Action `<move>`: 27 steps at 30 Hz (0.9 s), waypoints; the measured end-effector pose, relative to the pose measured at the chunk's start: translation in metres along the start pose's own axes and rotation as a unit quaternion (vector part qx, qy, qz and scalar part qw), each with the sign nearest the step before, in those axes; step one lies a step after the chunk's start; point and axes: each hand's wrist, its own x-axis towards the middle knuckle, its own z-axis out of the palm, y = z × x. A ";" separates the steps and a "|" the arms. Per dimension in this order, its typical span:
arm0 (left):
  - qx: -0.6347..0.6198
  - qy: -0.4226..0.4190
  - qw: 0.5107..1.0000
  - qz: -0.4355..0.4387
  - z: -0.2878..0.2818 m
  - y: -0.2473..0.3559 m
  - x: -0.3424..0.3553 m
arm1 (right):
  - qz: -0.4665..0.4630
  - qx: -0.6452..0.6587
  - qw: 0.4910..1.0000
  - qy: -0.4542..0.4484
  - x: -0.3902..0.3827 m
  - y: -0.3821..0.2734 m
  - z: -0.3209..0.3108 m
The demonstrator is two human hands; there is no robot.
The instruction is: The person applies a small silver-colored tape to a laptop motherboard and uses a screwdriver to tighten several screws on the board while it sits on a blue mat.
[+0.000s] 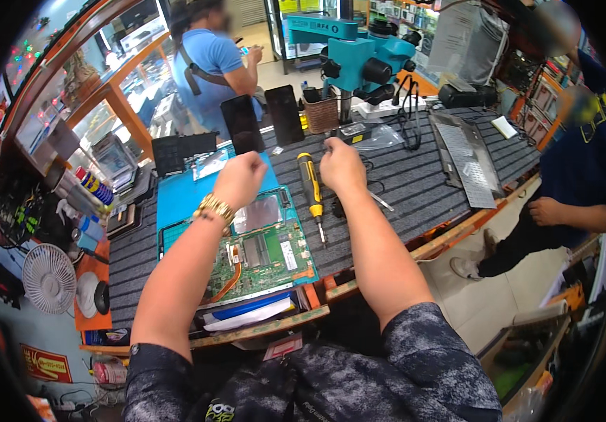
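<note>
Left fingers (254,164): were curled; pinch couldn't be told.
Right fingers (330,152): looked curled, grip unclear.
Circuit board (272,246): lay short of both.
Screwdriver (310,184): lay between.

Beyond my right hand (342,165), a teal microscope (351,62) rises over the far side of the surface (405,200), with a brown woven basket (321,114) just left of its post. Farther off, past my left hand (242,181), a person in a light blue shirt (210,60) stands with a dark strap across the back. Well left of my left hand I have a blue-and-yellow spray can (95,187) with a red cap, and closer to me, a round white fan (49,278). Far right of my right hand lies a small white pad (504,126); past it stands a person in a navy shirt (579,169).
</note>
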 end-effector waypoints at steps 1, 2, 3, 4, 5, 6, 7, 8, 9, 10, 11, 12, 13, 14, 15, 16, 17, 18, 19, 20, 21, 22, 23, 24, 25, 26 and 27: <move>-0.002 -0.004 1.000 -0.011 0.009 -0.002 0.010 | 0.001 0.002 1.000 -0.005 -0.001 -0.001 -0.001; 0.010 -0.003 1.000 -0.008 0.017 -0.005 0.019 | 0.001 0.003 1.000 -0.007 -0.002 -0.002 -0.003; 0.021 -0.001 1.000 -0.007 0.025 -0.007 0.027 | 0.002 0.003 1.000 -0.008 -0.002 -0.002 -0.005; 0.034 -0.001 0.999 -0.009 0.033 -0.010 0.034 | -0.013 0.003 1.000 0.000 -0.003 -0.002 -0.005; 0.058 0.014 0.998 -0.007 0.041 -0.013 0.039 | -0.016 0.013 1.000 -0.003 -0.003 -0.002 -0.005; 0.083 0.027 0.996 -0.009 0.049 -0.016 0.043 | -0.017 0.022 1.000 -0.004 -0.003 -0.002 -0.005; 0.106 0.037 0.994 -0.016 0.055 -0.019 0.048 | -0.018 0.030 0.999 -0.006 -0.003 -0.001 -0.004; 0.119 0.047 0.992 -0.013 0.060 -0.023 0.052 | -0.014 0.033 0.999 -0.021 -0.002 0.000 -0.003; 0.125 0.060 0.990 -0.011 0.064 -0.026 0.055 | -0.010 0.036 0.999 -0.036 -0.002 0.000 -0.002; 0.131 0.066 0.989 -0.017 0.068 -0.028 0.058 | -0.006 0.039 0.998 -0.050 -0.001 0.001 -0.001; 0.134 0.078 0.988 -0.017 0.071 -0.029 0.061 | 0.003 0.030 0.997 -0.069 -0.001 0.001 -0.001; 0.136 0.055 0.989 -0.023 0.072 -0.030 0.063 | 0.011 0.020 0.996 -0.087 -0.001 0.001 -0.001; 0.141 0.054 0.988 -0.025 0.073 -0.031 0.063 | 0.018 0.011 0.994 -0.105 -0.001 0.000 -0.001; 0.145 0.059 0.987 -0.023 0.073 -0.031 0.064 | 0.012 -0.006 0.995 -0.100 -0.001 0.000 -0.003; 0.149 0.064 0.987 -0.021 0.071 -0.030 0.064 | 0.005 -0.023 0.995 -0.095 -0.003 -0.001 -0.005; 0.148 0.084 0.985 -0.015 0.068 -0.029 0.062 | 0.001 -0.042 0.995 -0.092 -0.004 -0.001 -0.006; 0.131 0.105 0.986 -0.003 0.062 -0.029 0.060 | 0.006 -0.044 0.995 -0.091 -0.004 -0.002 -0.008; 0.112 0.126 0.986 0.008 0.052 -0.028 0.056 | 0.014 -0.048 0.994 -0.093 -0.004 -0.002 -0.010; 0.098 0.132 0.986 0.001 0.041 -0.027 0.051 | 0.017 -0.049 0.995 -0.091 -0.004 -0.002 -0.012; 0.074 0.133 0.988 0.008 0.026 -0.026 0.045 | 0.020 -0.054 0.995 -0.083 -0.004 -0.002 -0.012; 0.076 0.146 0.986 0.032 0.009 -0.024 0.037 | 0.021 -0.060 0.995 -0.081 -0.003 -0.001 -0.012; 0.061 0.163 0.983 0.061 -0.009 -0.023 0.026 | 0.019 -0.067 0.994 -0.079 -0.002 0.000 -0.012; 0.050 0.166 0.983 0.065 -0.027 -0.022 0.010 | 0.012 -0.072 0.994 -0.077 -0.003 0.001 -0.010; 0.031 0.148 0.987 0.048 -0.045 -0.021 -0.008 | 0.006 -0.071 0.995 -0.066 -0.003 0.002 -0.008; 0.011 0.128 0.991 0.025 -0.062 -0.021 -0.028 | 0.011 -0.079 0.995 -0.063 -0.002 0.003 -0.006; 0.038 0.118 0.992 0.024 -0.078 -0.024 -0.048 | 0.010 -0.086 0.994 -0.061 -0.002 0.004 -0.005; 0.043 0.110 0.993 0.013 -0.094 -0.029 -0.068 | 0.008 -0.093 0.994 -0.056 -0.002 0.005 -0.003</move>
